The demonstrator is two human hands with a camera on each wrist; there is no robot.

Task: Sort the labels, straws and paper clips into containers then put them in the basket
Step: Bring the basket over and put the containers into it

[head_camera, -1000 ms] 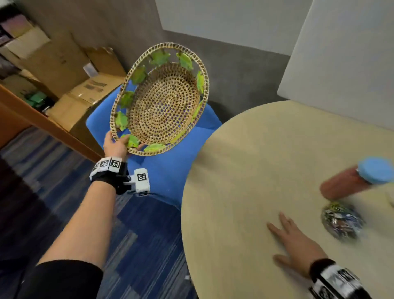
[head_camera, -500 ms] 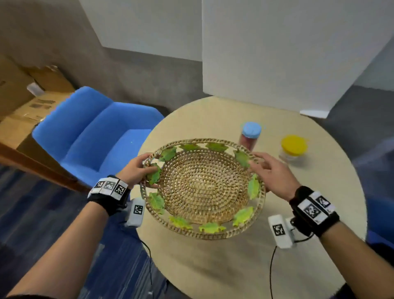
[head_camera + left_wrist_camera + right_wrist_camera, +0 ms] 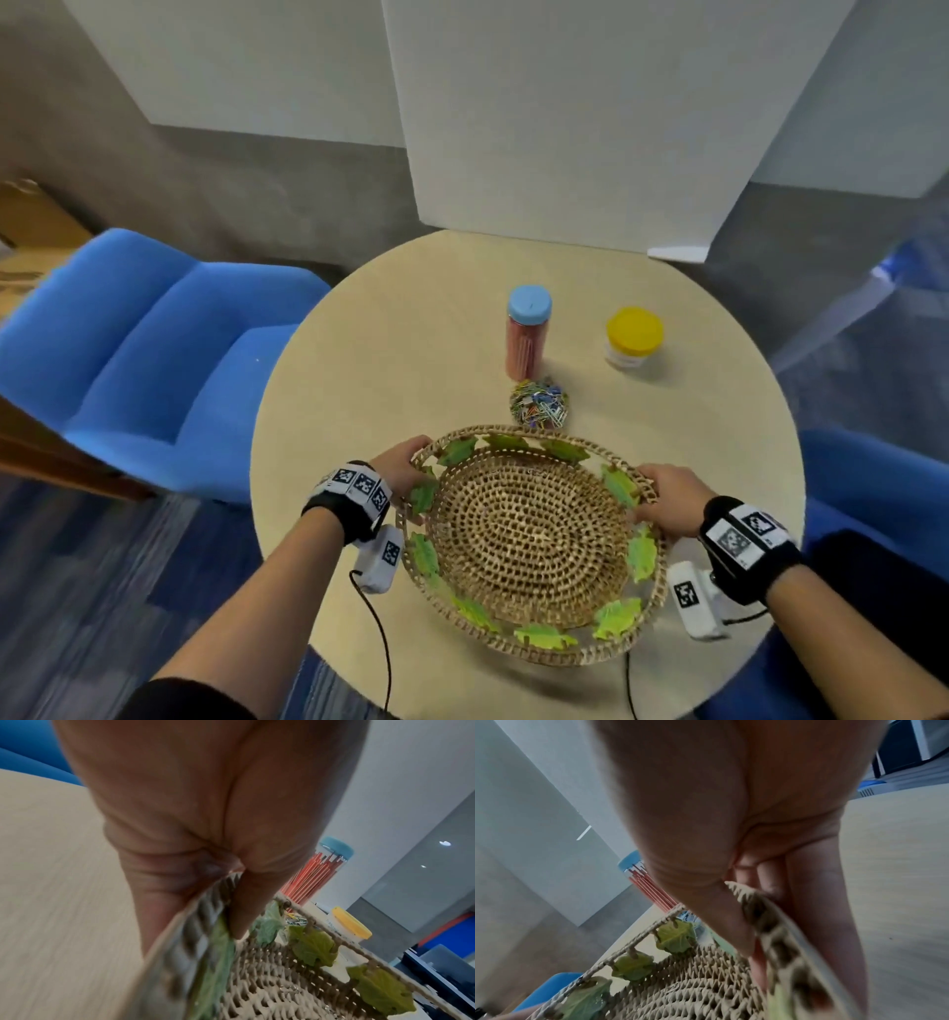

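Observation:
A round woven basket (image 3: pixel 534 545) with green leaf trim sits low over the near part of the round table (image 3: pixel 390 360). My left hand (image 3: pixel 403 470) grips its left rim (image 3: pixel 205 910), thumb inside. My right hand (image 3: pixel 667 493) grips the right rim (image 3: pixel 770 925) the same way. Beyond the basket stand a tall clear jar of red straws with a blue lid (image 3: pixel 528 331), a short jar with a yellow lid (image 3: pixel 632 339) and a clear container of coloured paper clips (image 3: pixel 539 407). The basket holds nothing. Both wrist views show the straw jar (image 3: pixel 318 876) (image 3: pixel 649 886).
A blue armchair (image 3: pixel 149 354) stands left of the table and another blue seat (image 3: pixel 873 493) at the right. White partition panels (image 3: pixel 565 118) rise behind the table. Cardboard boxes (image 3: pixel 31 226) lie at the far left.
The basket has come from over the blue chair onto the table area in front of me. My right hand left the tabletop and took hold of the right rim.

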